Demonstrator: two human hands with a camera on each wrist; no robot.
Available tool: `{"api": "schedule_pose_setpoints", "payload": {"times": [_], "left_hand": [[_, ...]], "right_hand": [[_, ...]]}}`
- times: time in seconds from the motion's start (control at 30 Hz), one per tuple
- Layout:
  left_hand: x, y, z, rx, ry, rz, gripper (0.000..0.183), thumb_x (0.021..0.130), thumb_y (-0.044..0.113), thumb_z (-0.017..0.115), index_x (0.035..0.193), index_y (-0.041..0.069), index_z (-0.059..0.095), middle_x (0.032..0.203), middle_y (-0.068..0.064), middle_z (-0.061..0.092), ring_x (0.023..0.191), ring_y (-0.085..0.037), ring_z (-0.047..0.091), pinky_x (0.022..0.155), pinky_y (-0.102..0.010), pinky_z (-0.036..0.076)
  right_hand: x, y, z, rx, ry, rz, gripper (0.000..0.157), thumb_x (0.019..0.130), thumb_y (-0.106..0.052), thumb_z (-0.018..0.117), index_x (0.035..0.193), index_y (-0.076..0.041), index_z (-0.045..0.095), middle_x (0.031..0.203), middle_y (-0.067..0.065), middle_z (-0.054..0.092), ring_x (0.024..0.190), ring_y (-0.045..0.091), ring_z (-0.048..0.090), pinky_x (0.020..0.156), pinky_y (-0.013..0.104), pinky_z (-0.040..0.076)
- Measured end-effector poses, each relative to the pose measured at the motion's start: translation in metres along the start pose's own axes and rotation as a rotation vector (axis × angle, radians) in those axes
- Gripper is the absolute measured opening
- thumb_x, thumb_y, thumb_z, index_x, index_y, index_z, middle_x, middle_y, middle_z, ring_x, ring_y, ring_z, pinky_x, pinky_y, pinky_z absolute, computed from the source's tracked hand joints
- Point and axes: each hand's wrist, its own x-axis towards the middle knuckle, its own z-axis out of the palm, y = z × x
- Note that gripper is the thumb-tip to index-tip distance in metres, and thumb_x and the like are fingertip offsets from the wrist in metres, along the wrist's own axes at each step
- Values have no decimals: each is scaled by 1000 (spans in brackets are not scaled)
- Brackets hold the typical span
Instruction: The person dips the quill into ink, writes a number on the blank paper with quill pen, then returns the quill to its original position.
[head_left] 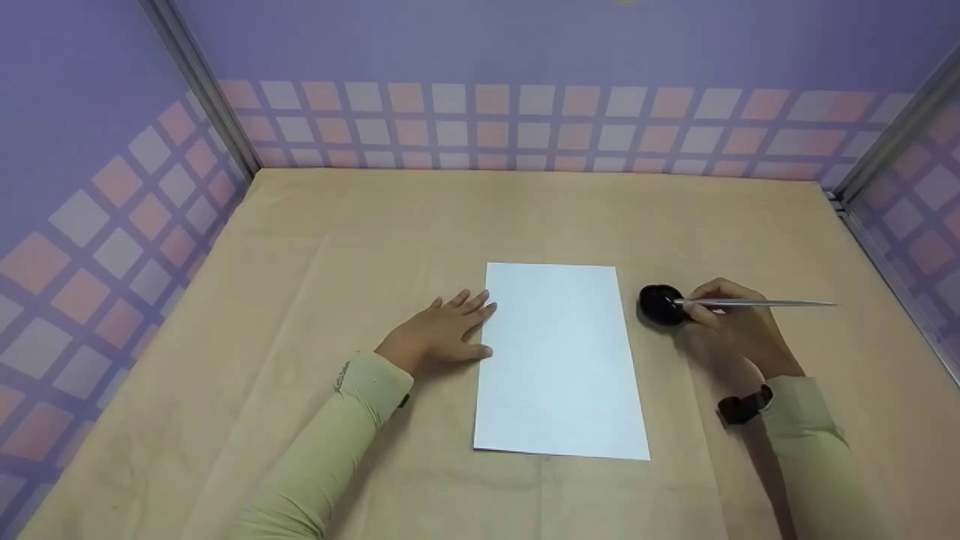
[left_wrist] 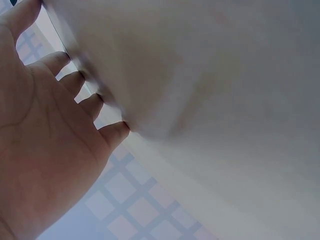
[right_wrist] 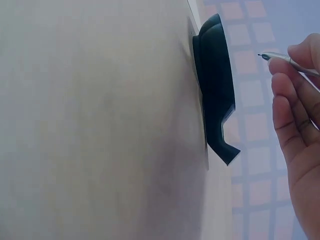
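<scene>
A blank white sheet of paper (head_left: 559, 360) lies upright in the middle of the table. My left hand (head_left: 450, 330) is spread flat at its left side, with fingertips and thumb on the sheet's edge; the left wrist view shows these fingers (left_wrist: 90, 106) apart. To the right of the sheet, my right hand (head_left: 739, 322) pinches a long, tapered silver pen (head_left: 765, 303) between thumb and fingers. In the right wrist view the pen's dark point sticks out past the fingertips. Beside this hand sits a black pen stand (right_wrist: 215, 75) with a short angled socket; the pen's point end overlaps it in the head view.
A creased beige cloth covers the table (head_left: 375, 225). Purple walls with pink and white checks (head_left: 491, 127) rise at the back and sides, joined by metal corner posts (head_left: 202, 82). A dark strap (head_left: 742, 407) is at the right wrist.
</scene>
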Motion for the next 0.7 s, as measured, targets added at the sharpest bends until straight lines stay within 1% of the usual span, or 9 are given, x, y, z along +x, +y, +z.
{"api": "schedule_pose_setpoints", "payload": {"times": [0.07,0.17,0.27,0.37,0.4,0.5,0.6,0.7], "left_hand": [[0,0,0,1,1,-2,80,93,62,43,156,25,11,163,5,1,151,-24,0,120,-53,6],[1,-1,1,4,3,1,80,93,61,43,156,25,11,163,4,2,151,-24,0,120,-53,6],[2,-1,1,3,4,4,79,93,61,44,156,25,11,163,4,2,151,-24,0,120,-53,6],[2,-1,1,2,1,0,79,93,61,44,156,25,11,163,5,2,151,-23,0,121,-52,6],[2,0,1,3,-1,-4,79,93,61,44,156,25,11,163,5,2,151,-23,-1,121,-51,5],[2,1,1,5,-5,-14,79,93,61,44,156,26,11,163,5,2,151,-22,-1,121,-51,5],[1,2,1,1,0,-17,79,93,61,44,156,26,11,163,5,3,151,-22,-1,121,-51,5],[-1,3,0,-14,6,-12,78,93,61,45,156,26,12,163,6,3,151,-21,-1,121,-51,5]], "right_hand": [[1,-1,1,5,13,32,8,87,4,65,94,9,65,85,4,69,74,7,62,65,17,51],[2,1,2,62,19,58,10,87,4,65,94,11,63,84,4,70,73,8,62,64,17,52],[4,5,3,128,15,49,10,87,8,63,94,15,61,85,11,70,74,10,63,65,18,53],[5,7,3,135,2,26,10,87,9,62,94,16,60,85,16,69,74,11,64,65,18,53],[5,7,3,128,0,24,10,87,8,62,94,16,60,85,16,69,74,11,64,65,18,53],[6,4,4,58,3,35,12,88,3,64,94,12,62,84,9,70,73,8,63,65,17,52],[7,0,4,-17,14,77,12,88,-3,66,93,8,64,84,2,69,73,6,61,64,17,50],[8,-4,4,-58,11,128,16,89,-7,67,95,7,65,86,2,69,75,7,61,66,18,51]]}}
